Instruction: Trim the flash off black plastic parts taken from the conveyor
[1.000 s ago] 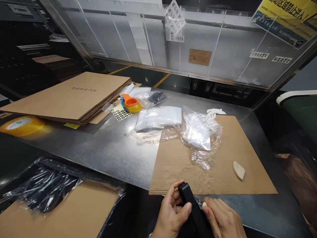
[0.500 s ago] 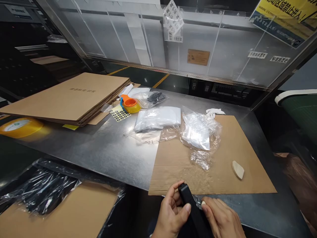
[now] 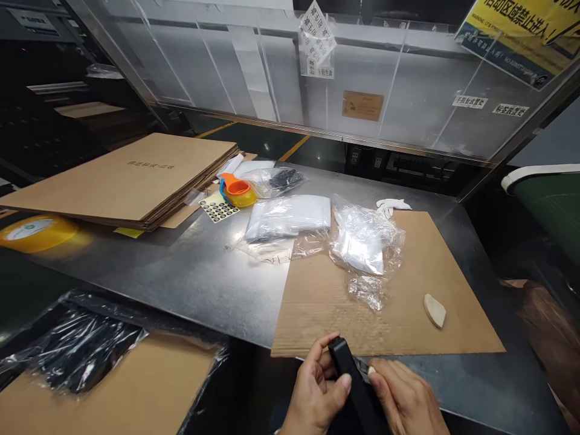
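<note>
A long black object [image 3: 356, 377] is held at the bottom centre, below the front edge of the cardboard sheet [image 3: 326, 314]. My left hand [image 3: 317, 389] is wrapped round its left side, thumb on top and index finger at its far end. On its right side, my right hand [image 3: 405, 396] is closed on a small tool, of which a pale tip [image 3: 371, 370] and a shiny metal part show against the black object. Much of the tool is hidden by the fingers. A pale wedge-shaped piece [image 3: 435, 311] lies on the cardboard.
Plastic bags with silvery packs [image 3: 357, 241] and a white pack [image 3: 290, 216] lie mid-table. Further left are an orange tape dispenser [image 3: 238, 188], a sticker sheet [image 3: 219, 207] and stacked cardboard [image 3: 136, 175]. A bag of black items [image 3: 86, 344] sits lower left.
Both hands keep their hold and have hardly moved; the black object has shifted very slightly to the right.
</note>
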Motion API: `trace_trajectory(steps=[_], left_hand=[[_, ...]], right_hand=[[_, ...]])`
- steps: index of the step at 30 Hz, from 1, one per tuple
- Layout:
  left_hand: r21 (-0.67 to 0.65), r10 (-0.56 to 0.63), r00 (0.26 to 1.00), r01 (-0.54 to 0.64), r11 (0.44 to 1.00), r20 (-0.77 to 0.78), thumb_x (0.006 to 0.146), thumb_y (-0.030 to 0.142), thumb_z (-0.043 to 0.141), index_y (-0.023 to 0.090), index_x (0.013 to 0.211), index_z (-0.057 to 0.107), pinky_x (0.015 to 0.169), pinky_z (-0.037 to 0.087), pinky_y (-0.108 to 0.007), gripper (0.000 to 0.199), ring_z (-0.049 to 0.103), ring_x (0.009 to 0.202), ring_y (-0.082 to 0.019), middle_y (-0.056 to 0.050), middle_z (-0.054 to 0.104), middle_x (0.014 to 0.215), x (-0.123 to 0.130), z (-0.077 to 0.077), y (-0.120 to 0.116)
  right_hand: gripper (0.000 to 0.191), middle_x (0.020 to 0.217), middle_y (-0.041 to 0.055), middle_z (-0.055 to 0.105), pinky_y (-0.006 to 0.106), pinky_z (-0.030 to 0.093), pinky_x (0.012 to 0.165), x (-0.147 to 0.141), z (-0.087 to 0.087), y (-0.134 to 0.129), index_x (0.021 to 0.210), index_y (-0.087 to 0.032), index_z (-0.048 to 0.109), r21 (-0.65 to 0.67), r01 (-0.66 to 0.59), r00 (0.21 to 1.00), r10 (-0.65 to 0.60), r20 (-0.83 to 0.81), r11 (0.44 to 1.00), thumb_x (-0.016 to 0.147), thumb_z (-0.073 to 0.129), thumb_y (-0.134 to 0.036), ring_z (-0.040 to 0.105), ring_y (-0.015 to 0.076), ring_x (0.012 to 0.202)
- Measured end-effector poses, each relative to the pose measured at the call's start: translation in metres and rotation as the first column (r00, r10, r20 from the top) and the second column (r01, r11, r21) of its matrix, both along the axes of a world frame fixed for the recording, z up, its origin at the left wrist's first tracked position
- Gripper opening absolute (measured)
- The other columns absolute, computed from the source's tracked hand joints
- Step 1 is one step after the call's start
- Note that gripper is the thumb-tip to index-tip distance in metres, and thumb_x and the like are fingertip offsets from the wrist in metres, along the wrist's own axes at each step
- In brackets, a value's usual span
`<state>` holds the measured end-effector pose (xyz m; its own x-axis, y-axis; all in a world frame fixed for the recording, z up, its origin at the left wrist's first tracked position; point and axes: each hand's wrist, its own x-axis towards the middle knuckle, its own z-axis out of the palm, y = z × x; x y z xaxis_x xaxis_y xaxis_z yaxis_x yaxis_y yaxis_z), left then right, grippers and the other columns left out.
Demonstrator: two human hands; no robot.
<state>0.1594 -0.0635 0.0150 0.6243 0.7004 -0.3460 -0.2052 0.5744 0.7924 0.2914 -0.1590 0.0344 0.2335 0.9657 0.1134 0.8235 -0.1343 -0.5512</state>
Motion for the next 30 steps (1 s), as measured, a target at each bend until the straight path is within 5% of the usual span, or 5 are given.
trace_trajectory(steps=[14, 21, 26, 30], left_hand=[[0.001, -0.043, 0.999, 0.043, 0.999, 0.021, 0.062, 0.041, 0.075, 0.018, 0.115, 0.045, 0.068, 0.048, -0.028, 0.065, 0.062, 0.082, -0.022, -0.013, 0.066, 0.097, -0.002, -0.004, -0.001], [-0.026, -0.061, 0.998, 0.061, 0.998, 0.003, 0.059, 0.043, 0.077, 0.017, 0.113, 0.046, 0.068, 0.049, -0.029, 0.068, 0.064, 0.082, -0.023, -0.013, 0.067, 0.093, -0.004, 0.002, -0.001], [-0.151, -0.012, 1.000, 0.009, 0.988, -0.019, 0.061, 0.039, 0.077, 0.020, 0.127, 0.038, 0.054, 0.048, -0.024, 0.079, 0.065, 0.077, -0.021, -0.011, 0.066, 0.098, 0.000, 0.005, 0.005], [-0.331, 0.081, 0.995, -0.095, 0.939, -0.057, 0.067, 0.037, 0.073, 0.018, 0.116, 0.048, 0.050, 0.050, -0.023, 0.058, 0.067, 0.075, -0.023, -0.011, 0.068, 0.095, 0.007, -0.004, 0.011]], right_hand=[[0.031, 0.067, 0.0001, 0.063, 0.022, 0.042, 0.054, 0.001, -0.002, 0.000, 0.085, -0.024, 0.057, -0.007, -0.003, 0.997, 0.003, 0.080, 1.000, 0.096, 0.030, -0.032, 0.060, 0.0146, 0.060], [0.039, 0.064, -0.0010, 0.062, 0.022, 0.037, 0.052, 0.005, -0.020, 0.006, 0.073, -0.024, 0.054, -0.092, 0.109, 0.994, -0.110, 0.001, 0.990, 0.096, 0.027, -0.038, 0.061, 0.0144, 0.059], [0.047, 0.059, -0.0020, 0.060, 0.020, 0.037, 0.050, 0.017, -0.034, 0.015, 0.070, -0.023, 0.053, -0.222, 0.193, 0.972, -0.218, -0.092, 0.956, 0.096, 0.021, -0.044, 0.059, 0.0128, 0.054], [0.038, 0.074, 0.0009, 0.063, 0.023, 0.042, 0.059, 0.042, -0.056, 0.014, 0.090, -0.025, 0.058, -0.187, 0.264, 0.958, -0.234, 0.166, 0.946, 0.096, 0.025, -0.042, 0.062, 0.0170, 0.070]])
